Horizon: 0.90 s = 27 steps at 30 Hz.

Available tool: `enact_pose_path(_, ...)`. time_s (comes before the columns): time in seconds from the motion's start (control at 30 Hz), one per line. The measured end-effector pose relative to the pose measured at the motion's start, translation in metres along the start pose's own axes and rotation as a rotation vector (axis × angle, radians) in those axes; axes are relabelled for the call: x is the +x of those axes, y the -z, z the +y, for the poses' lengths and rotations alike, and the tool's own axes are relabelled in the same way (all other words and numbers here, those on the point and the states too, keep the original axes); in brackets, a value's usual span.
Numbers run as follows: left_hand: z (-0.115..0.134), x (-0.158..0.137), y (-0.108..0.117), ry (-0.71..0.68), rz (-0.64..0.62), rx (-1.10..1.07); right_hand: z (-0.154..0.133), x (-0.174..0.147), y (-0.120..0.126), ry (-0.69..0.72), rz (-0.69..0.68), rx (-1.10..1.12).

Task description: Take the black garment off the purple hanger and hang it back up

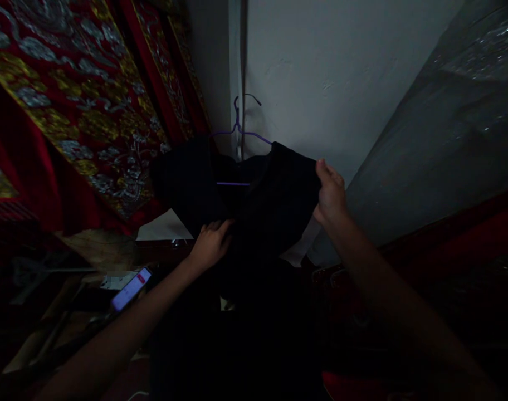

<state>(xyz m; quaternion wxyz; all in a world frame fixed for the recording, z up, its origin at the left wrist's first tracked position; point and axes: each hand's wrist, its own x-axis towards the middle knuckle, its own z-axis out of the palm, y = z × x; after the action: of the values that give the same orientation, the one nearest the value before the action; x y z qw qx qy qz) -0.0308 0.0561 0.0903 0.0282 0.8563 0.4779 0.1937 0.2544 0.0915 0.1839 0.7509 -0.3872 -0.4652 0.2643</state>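
Observation:
A dark short-sleeved garment (287,195), nearly black in the dim light, hangs on a purple wire hanger (257,135). The hanger's hook sits at a narrow vertical strip on the wall, and its lower bar shows through the open neckline. My left hand (211,243) is closed on the front edge of the garment, just below the neckline. At the right sleeve end, my right hand (331,192) grips the cloth, thumb on top and the other fingers partly hidden behind it. Darkness hides the garment's lower part.
Red cloth with gold and silver embroidery (78,94) hangs at the left. A lit phone (131,289) lies at lower left, beside my left forearm. Behind the garment is a pale wall (321,72). Clear plastic sheeting (446,111) covers something at the right.

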Motion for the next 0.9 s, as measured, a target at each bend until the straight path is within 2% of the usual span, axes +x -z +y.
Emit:
enact_pose_path(0.1,-0.005,-0.004,-0.002,-0.046,0.099,-0.108,-0.002,0.005,-0.006,0.013,0.016,0.083)
enact_pose_path(0.23,-0.004,0.012,0.015,0.013,0.189,-0.179,-0.014,0.020,-0.021,0.062,0.028,0.122)
enact_pose_path(0.33,-0.001,0.025,0.026,0.045,0.240,-0.137,-0.020,0.018,-0.022,0.024,0.043,0.134)
enact_pose_path(0.4,0.000,0.025,0.026,0.054,0.209,-0.070,-0.019,0.008,-0.015,-0.038,0.034,0.142)
enact_pose_path(0.5,-0.005,0.010,0.015,0.070,0.087,0.001,-0.011,-0.012,-0.001,-0.108,0.050,0.117)
enact_pose_path(0.63,-0.013,-0.022,-0.004,0.058,-0.005,-0.059,-0.001,-0.026,0.010,-0.097,0.076,0.060)
enact_pose_path(0.8,-0.003,-0.057,-0.017,0.070,0.070,-0.272,0.014,-0.023,0.004,-0.170,0.118,0.145)
enact_pose_path(0.9,0.013,-0.066,-0.023,0.106,0.214,-0.439,0.029,-0.022,0.005,-0.165,0.228,0.107)
